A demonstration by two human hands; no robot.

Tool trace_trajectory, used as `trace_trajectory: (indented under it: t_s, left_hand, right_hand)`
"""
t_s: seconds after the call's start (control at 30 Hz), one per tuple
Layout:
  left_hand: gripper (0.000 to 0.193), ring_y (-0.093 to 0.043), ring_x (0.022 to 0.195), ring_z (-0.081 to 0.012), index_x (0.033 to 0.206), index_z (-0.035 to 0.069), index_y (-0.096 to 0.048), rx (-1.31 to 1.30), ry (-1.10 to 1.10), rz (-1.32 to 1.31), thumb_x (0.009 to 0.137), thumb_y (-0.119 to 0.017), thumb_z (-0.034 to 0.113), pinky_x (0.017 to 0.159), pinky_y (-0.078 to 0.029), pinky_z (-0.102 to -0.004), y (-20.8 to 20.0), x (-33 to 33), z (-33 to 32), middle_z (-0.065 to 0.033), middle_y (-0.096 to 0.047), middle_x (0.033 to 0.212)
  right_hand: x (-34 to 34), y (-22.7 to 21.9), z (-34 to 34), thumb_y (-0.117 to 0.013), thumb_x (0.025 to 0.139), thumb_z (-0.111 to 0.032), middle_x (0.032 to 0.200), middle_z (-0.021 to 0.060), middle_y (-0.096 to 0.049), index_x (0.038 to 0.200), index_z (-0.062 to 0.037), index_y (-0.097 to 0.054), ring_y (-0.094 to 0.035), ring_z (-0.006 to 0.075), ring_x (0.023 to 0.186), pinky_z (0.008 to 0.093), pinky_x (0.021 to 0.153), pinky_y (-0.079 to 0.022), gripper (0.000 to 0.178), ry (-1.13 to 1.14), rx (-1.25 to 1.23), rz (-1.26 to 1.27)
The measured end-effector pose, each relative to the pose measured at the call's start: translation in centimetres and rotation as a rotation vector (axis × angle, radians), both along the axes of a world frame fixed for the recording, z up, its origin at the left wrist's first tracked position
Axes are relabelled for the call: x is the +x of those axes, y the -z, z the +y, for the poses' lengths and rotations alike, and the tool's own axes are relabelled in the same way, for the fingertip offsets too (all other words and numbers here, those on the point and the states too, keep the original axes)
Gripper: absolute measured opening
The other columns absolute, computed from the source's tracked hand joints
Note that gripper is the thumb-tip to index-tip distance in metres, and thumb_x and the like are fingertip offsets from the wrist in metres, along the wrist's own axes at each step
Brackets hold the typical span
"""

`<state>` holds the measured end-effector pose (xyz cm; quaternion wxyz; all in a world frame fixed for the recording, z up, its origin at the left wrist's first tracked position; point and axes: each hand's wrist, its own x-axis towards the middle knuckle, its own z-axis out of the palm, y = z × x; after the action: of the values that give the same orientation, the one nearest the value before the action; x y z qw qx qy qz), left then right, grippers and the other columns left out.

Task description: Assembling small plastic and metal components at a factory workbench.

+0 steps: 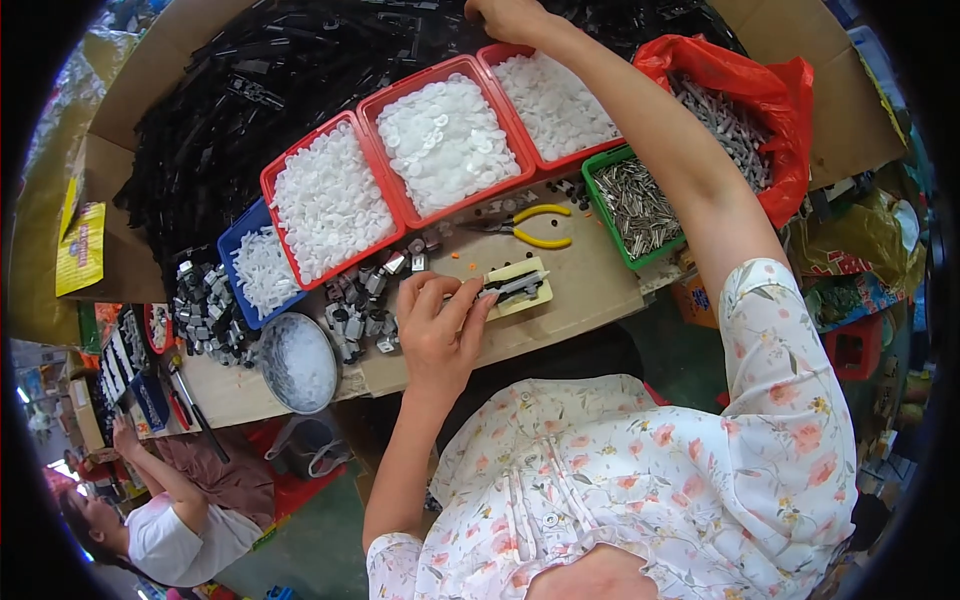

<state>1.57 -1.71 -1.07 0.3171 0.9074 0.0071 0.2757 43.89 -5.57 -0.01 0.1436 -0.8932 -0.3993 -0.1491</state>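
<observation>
My left hand (pixel 437 328) is closed, with its thumb and fingertips pinched at the left end of a slim black and grey plastic part (pixel 516 286). That part lies in a small cream-coloured block (pixel 540 297) on the table. Stretched far out, my right hand (pixel 507 18) is over the heap of black plastic parts (pixel 300 60) at the back. Its fingers look curled together, partly cut off by the upper edge, and what they hold is hidden. Yellow-handled pliers (pixel 540 227) lie just beyond the block.
Red trays (pixel 402 222) hold small white plastic pieces. A blue tray (pixel 232 268), a green tray of metal pins (pixel 640 210) and a red bag (pixel 795 110) stand around. Near the front edge are a round metal bowl (pixel 283 375) and metallic blocks (pixel 350 325). Another person (pixel 190 520) sits at left.
</observation>
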Motion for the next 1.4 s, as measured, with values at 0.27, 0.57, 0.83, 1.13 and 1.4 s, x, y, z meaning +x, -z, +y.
trace_trajectory:
  t_s: [0.27, 0.57, 0.83, 1.13, 1.4]
  left_hand:
    - [0.023, -0.058, 0.094, -0.0277, 0.098, 0.002, -0.074, -0.005, -0.040, 0.023, 0.076, -0.080, 0.003, 0.080, -0.047, -0.0381, -0.3, -0.8, 1.6, -0.0083, -0.063, 0.088]
    - [0.022, -0.058, 0.094, -0.0280, 0.097, 0.002, -0.074, -0.002, -0.064, 0.009, 0.076, -0.080, 0.002, 0.081, -0.048, -0.0385, -0.6, -1.2, 2.0, -0.0088, -0.064, 0.087]
    - [0.020, -0.058, 0.094, -0.0277, 0.096, 0.001, -0.074, -0.008, -0.094, 0.019, 0.078, -0.079, 0.003, 0.082, -0.047, -0.0378, -1.5, -1.6, 2.3, -0.0088, -0.065, 0.088]
    - [0.024, -0.058, 0.094, -0.0282, 0.100, 0.002, -0.075, 0.003, -0.120, -0.064, 0.076, -0.080, 0.002, 0.079, -0.048, -0.0373, -2.6, 0.0, 2.2, -0.0101, -0.064, 0.091]
    - [0.034, -0.063, 0.096, -0.0214, 0.116, 0.000, -0.072, -0.343, -0.200, -0.119, 0.083, -0.078, 0.004, 0.086, -0.049, -0.0314, -3.9, 0.8, 2.9, -0.0124, -0.066, 0.104]
  right_hand:
    - [-2.1, -2.0, 0.4, -0.075, 0.079, -0.008, 0.110, 0.0125, -0.073, 0.106, -0.0113, -0.074, -0.070, 0.0293, 0.103, 0.0428, 0.083, -0.058, 0.027, 0.055, -0.228, 0.123]
    - [-0.9, -0.8, 1.4, -0.077, 0.079, -0.006, 0.111, 0.0120, -0.073, 0.110, -0.0097, -0.073, -0.070, 0.0290, 0.104, 0.0409, 0.086, -0.057, 0.032, -0.147, -0.185, 0.177]
    - [1.0, -6.2, -2.8, -0.079, 0.076, -0.013, 0.081, 0.0178, -0.071, 0.091, -0.0009, -0.073, -0.069, 0.0307, 0.077, 0.0399, 0.072, -0.055, 0.021, -0.310, 0.208, 0.087]
    - [-6.1, -10.3, -7.3, -0.069, 0.095, -0.019, 0.073, 0.0019, -0.061, 0.088, 0.0002, -0.065, -0.054, 0.0091, 0.065, 0.0252, 0.060, -0.046, 0.021, -0.406, 0.706, 0.459]
    - [-12.5, -8.3, -8.5, -0.067, 0.097, -0.015, 0.079, -0.0020, -0.061, 0.094, -0.0003, -0.064, -0.055, 0.0055, 0.071, 0.0214, 0.064, -0.047, 0.016, -0.484, 0.696, 0.710]
